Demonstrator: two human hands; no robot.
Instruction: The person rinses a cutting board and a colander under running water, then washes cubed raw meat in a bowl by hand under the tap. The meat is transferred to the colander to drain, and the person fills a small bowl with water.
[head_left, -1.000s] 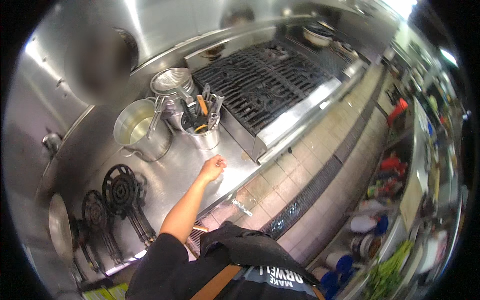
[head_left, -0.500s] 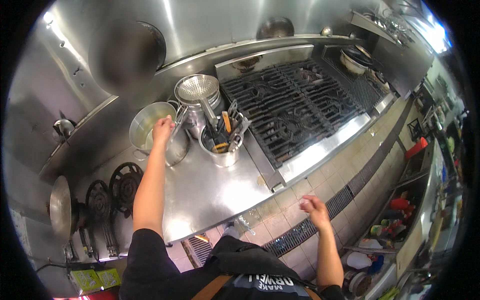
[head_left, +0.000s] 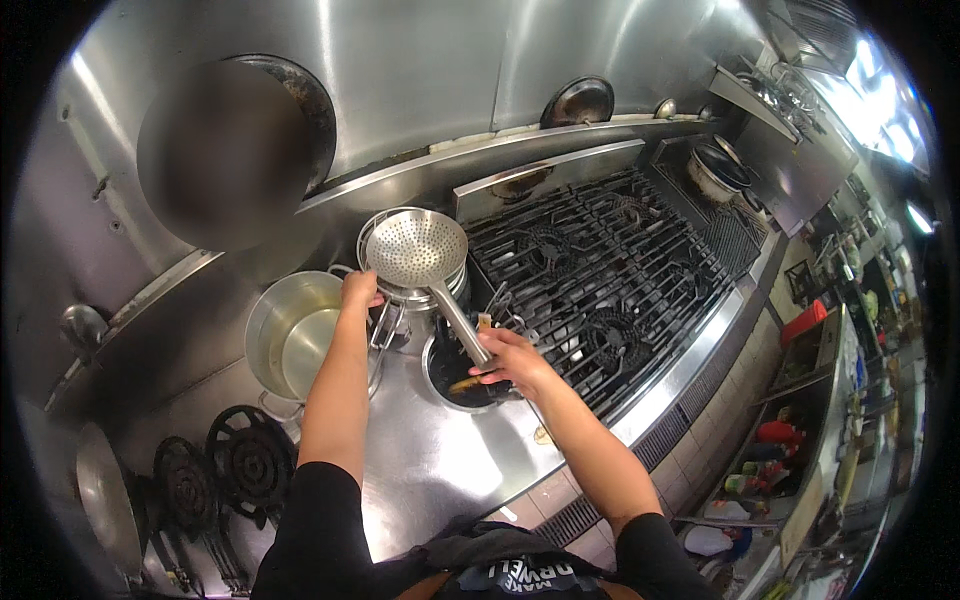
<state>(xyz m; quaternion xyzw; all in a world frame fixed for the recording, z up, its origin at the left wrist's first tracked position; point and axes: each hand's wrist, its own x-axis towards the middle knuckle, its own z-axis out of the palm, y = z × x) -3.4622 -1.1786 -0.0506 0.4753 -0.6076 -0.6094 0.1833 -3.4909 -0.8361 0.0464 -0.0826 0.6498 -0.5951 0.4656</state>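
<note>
My right hand (head_left: 512, 360) is closed around the handle of a perforated metal strainer (head_left: 415, 248), whose round bowl lies over a stack of metal pots or strainers (head_left: 455, 285). My left hand (head_left: 360, 290) is closed at the left side of that stack, by the right rim of a large aluminium pot (head_left: 258, 340). What its fingers hold is hidden. Wire handles (head_left: 385, 325) hang just below it. The pot appears to hold some pale liquid. Under my right hand stands a metal container (head_left: 440, 385) of utensils, partly covered by the hand and strainer handle.
A gas range (head_left: 600, 270) with black grates adjoins the steel counter (head_left: 440, 465) on the right. Cast-iron burner rings (head_left: 250, 455) and a pan (head_left: 105, 495) stand at the left. A dark wok (head_left: 315, 110) leans on the back wall. Shelving (head_left: 800, 430) lines the far right.
My right hand has risen from over the floor to the counter and taken hold of the strainer handle. My left hand has shifted from above the pot to the stack beside it.
</note>
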